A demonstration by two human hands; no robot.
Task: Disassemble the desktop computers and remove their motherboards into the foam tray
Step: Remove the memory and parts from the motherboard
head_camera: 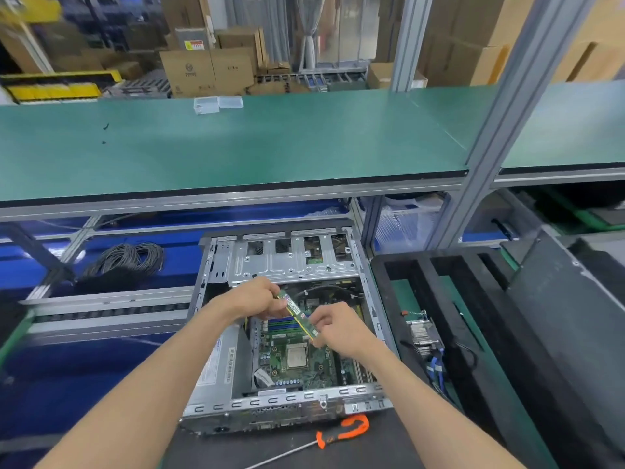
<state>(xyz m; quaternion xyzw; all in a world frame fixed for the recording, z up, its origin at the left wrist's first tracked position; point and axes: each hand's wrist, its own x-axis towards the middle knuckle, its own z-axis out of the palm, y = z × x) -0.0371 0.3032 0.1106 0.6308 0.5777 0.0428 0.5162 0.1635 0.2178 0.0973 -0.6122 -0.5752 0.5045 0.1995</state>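
Here both hands, left (260, 299) and right (338, 328), pinch one memory stick (297, 314) above the motherboard (297, 360).

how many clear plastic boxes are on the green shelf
2, side by side at the far edge of the green shelf: the left box and the right box, apparently touching. None seem hidden.

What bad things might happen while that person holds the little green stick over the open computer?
1. Both hands, left hand and right hand, pinch the memory stick at its ends above the motherboard; if it slips, it may hit the bare processor.
2. The screwdriver lies close to the table's near edge, by the right forearm; a bump might knock it off.
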